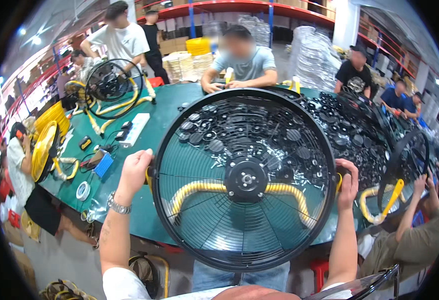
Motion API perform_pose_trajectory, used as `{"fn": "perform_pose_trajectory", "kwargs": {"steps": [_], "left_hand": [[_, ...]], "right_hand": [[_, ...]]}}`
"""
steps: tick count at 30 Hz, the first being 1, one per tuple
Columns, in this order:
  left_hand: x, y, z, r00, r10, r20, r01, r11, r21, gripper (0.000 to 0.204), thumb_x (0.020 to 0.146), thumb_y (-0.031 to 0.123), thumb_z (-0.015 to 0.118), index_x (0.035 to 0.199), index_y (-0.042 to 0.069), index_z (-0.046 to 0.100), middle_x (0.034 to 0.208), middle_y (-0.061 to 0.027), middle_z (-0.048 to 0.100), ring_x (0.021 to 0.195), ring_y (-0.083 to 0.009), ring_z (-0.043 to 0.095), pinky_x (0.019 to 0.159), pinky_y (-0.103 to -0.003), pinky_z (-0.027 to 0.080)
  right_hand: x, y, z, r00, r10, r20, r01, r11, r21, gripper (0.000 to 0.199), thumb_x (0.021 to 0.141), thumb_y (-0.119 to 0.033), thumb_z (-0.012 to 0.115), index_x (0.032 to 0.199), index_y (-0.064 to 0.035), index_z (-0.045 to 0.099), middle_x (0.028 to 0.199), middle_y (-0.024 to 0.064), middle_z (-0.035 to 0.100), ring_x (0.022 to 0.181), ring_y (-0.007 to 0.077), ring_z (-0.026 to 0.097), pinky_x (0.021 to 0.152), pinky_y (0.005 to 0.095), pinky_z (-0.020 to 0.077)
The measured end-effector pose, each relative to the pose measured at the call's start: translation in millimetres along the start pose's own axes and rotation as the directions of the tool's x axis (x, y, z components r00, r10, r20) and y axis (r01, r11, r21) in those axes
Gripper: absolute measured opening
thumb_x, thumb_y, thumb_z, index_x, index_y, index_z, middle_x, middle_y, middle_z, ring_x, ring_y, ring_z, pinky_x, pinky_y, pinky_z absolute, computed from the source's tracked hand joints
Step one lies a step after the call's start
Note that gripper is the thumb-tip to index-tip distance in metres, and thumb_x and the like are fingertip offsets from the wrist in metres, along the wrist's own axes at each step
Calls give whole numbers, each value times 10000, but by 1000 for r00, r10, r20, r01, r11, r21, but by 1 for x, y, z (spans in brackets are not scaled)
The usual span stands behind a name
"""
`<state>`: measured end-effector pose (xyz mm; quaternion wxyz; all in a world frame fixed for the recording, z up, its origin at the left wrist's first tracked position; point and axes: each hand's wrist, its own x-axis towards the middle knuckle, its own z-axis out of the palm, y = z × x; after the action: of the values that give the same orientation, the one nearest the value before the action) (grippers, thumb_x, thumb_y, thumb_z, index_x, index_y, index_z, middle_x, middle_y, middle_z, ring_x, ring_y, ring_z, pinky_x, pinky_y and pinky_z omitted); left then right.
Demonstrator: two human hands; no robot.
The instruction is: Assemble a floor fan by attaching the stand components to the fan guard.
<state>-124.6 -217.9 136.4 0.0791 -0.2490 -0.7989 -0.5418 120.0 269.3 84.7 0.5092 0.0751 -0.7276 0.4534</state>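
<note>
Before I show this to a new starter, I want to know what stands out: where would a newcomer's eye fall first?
Likely first on the large round black fan in the centre, with the left hand and right hand at its two sides. Next, the yellow ribbed tube seen through its grille, then the heap of small black parts spread over the green table behind and to the right.

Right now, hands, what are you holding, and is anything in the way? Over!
Left hand closed on one side of black fan. Right hand at opposite side, grip unclear. Loose black parts cluttering green table beyond.
</note>
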Motion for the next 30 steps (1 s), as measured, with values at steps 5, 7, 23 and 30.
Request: {"fn": "perform_pose_trajectory", "kwargs": {"steps": [5,7,23,30], "left_hand": [[-1,-4,1,999,-11,-45,13,999,43,395,964,279,514,775,-54,609,641,-15,532,620,-88,457,571,-266,385],[-6,-7,7,988,85,-126,-81,996,34,340,957,233,507,831,-58,629,692,-35,602,653,-98,525,610,-256,429],[-13,-5,13,976,-201,-83,175,954,-245,324,982,326,516,893,33,624,764,24,565,665,-53,493,611,-214,404],[-18,-3,10,987,-145,-73,122,960,-252,311,988,309,503,908,37,631,786,38,545,709,-44,466,645,-210,378]], "right_hand": [[14,-9,-4,990,134,48,-130,988,-82,225,969,-198,448,988,-7,565,971,75,570,879,145,520,817,282,413],[25,-16,-10,870,491,44,-480,864,-151,247,976,-215,468,882,-30,602,811,-20,551,764,72,475,698,224,385],[41,-18,-20,819,540,192,-483,831,-277,227,967,-178,461,872,-13,583,824,14,558,804,101,497,758,243,406],[24,-26,-7,950,259,174,-200,934,-295,228,979,-159,442,997,-1,605,954,74,604,882,134,541,816,281,433]]}}
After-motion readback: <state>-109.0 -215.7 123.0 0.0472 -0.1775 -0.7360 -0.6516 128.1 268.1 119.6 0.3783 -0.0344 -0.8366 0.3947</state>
